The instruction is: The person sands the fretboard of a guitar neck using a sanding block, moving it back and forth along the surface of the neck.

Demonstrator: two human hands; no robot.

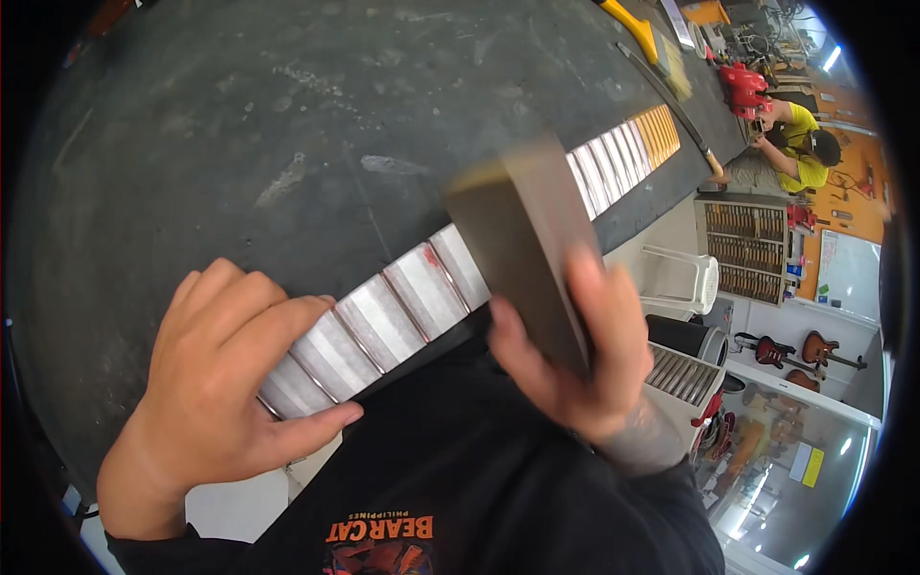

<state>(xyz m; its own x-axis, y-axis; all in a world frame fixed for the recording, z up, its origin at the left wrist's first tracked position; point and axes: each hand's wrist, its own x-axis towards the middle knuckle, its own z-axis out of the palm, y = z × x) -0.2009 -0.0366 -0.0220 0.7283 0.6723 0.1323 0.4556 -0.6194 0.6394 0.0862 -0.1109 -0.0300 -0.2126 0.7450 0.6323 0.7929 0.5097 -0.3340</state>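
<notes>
A guitar neck (407,297) lies diagonally over the dark bench's edge, running from lower left to upper right. Silvery tape covers the spaces between its frets, and yellow strips cover its far end. My left hand (216,374) grips the near end, with the thumb along the near edge and the fingers over the other. In my right hand (604,355) is a long, dark rectangular sanding block (527,240), held across the middle of the fretboard. Motion blurs the block and that hand. The block hides several frets; whether its face touches them cannot be seen.
A brush with a yellow handle (635,29) and a long thin tool with a wooden handle (711,161) lie beyond the neck. At right are a red vise (746,91), a person in a yellow shirt (810,158), a white stool (685,278) and a rack (743,244).
</notes>
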